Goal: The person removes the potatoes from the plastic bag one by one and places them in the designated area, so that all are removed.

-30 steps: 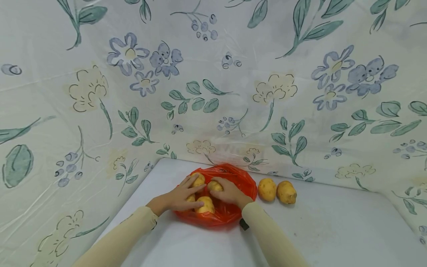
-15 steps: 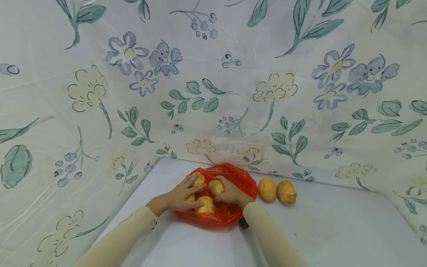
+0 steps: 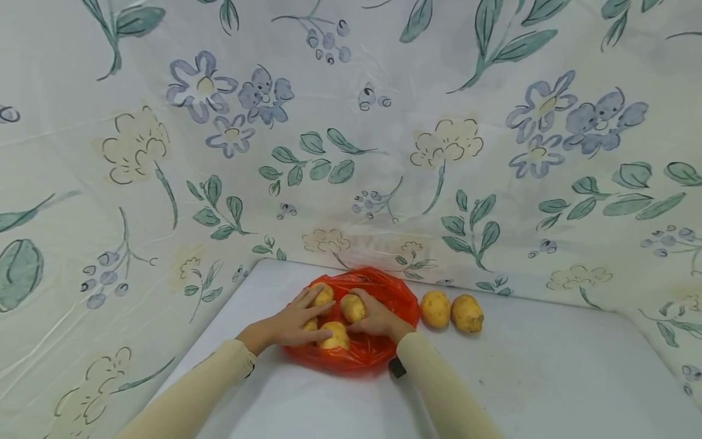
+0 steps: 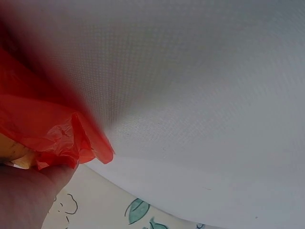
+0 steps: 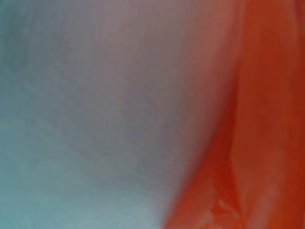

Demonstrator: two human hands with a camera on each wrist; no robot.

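Note:
A red plastic bag (image 3: 386, 286) lies spread wide on the white table, with several yellow potatoes inside. My left hand (image 3: 282, 324) rests over the bag's left side, its fingers spread across an upper potato (image 3: 323, 294) and reaching a lower potato (image 3: 336, 335). Part of another potato shows beneath that palm. On the right, my right hand (image 3: 379, 317) holds a potato (image 3: 352, 308), thumb and fingers around its right side. The left wrist view catches the bag's crumpled edge (image 4: 62, 136) beside the hand. Only blurred red plastic (image 5: 267, 114) and pale tabletop appear in the right wrist view.
Two potatoes sit side by side just right of the bag: one potato (image 3: 436, 309) nearer it, the other potato (image 3: 467, 314) farther out. A small black object (image 3: 397, 367) shows by my right wrist. Floral sheeting (image 3: 351, 152) rises behind the table (image 3: 543, 366).
My right fingers have shifted around the potato, so more of its face shows than a second ago. My left hand stays over its potatoes. The head view has turned slightly.

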